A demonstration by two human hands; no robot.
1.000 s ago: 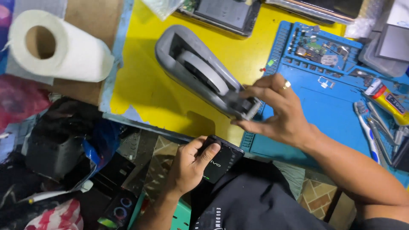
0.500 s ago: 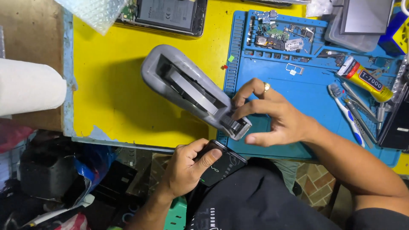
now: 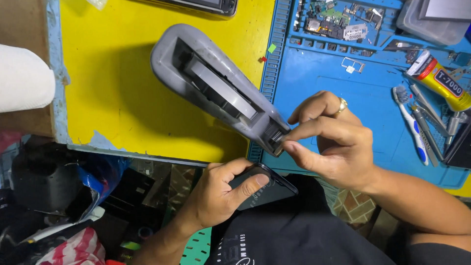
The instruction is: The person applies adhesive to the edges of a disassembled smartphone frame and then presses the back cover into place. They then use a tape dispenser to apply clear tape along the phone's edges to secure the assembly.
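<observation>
My left hand [image 3: 216, 196] sits low near my lap, fingers curled, thumb pressed flat across the front. My right hand [image 3: 333, 142] reaches in from the right, thumb and forefinger pinched together, other fingers arched above.

place: phone repair workshop
evidence: blue repair mat [image 3: 343, 93], circuit parts tray [image 3: 333, 22], glue tube [image 3: 439, 78], tweezers [image 3: 424, 118]
</observation>
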